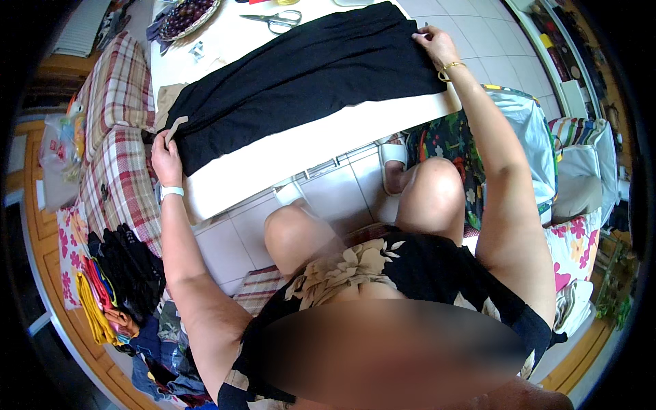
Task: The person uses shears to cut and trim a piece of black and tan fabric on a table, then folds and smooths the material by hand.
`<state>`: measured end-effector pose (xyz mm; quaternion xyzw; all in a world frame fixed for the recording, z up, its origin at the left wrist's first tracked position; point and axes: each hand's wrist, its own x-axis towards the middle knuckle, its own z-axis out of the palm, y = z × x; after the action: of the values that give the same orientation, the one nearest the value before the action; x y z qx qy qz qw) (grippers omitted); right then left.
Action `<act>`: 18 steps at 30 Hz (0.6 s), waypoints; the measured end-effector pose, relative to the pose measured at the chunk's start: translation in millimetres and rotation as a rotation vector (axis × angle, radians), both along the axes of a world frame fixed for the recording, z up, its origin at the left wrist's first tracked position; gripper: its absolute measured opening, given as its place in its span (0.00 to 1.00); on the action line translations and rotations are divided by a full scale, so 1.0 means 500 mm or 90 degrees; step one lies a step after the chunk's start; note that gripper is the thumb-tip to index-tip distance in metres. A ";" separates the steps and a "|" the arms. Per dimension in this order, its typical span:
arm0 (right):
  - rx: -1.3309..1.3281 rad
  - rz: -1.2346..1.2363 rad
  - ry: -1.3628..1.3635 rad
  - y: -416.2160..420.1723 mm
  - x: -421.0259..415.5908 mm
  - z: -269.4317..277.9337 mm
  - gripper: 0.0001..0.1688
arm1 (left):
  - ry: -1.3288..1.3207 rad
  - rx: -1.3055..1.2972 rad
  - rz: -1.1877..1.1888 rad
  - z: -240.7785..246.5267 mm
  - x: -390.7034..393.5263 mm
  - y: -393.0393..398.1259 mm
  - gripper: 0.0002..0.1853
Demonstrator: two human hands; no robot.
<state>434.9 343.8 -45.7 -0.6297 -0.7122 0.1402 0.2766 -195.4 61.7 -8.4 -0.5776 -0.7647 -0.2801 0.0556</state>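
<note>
A black cloth garment (307, 77) lies stretched lengthwise over a white table (287, 154). My left hand (167, 158) grips its left end, where a light beige strip (177, 129) stands up beside the fingers. My right hand (436, 45) pinches the upper right end between thumb and fingers. Beige fabric (168, 100) shows at the garment's left edge. Behind the garment, scissors with dark handles (279, 21) rest on the table. What kind of garment it is, I cannot tell.
A basket of grapes (187, 18) stands at the table's far left. Plaid cushions (118, 102) line the left side, with piled folded clothes (123, 271) nearer me. On the right are a light-blue-lined bag (523, 138) and a floral cushion (576, 246). My knees are below the table's near edge.
</note>
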 end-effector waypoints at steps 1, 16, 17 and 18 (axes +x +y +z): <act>-0.003 0.006 -0.023 0.002 -0.004 -0.001 0.18 | 0.007 0.003 -0.006 -0.002 0.004 0.000 0.12; -0.061 0.104 0.669 -0.166 0.109 0.188 0.11 | 0.065 0.118 -0.022 0.118 0.014 -0.172 0.15; -0.035 0.133 0.644 -0.219 0.114 0.226 0.12 | 0.061 0.106 -0.023 0.118 0.003 -0.206 0.15; -0.049 0.126 0.652 -0.262 0.139 0.243 0.11 | 0.095 0.105 -0.030 0.132 0.023 -0.236 0.14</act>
<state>504.5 213.0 75.7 -0.4196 -0.5362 0.4818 0.5516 -184.1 -56.5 57.5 -0.6083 -0.7188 -0.2997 0.1531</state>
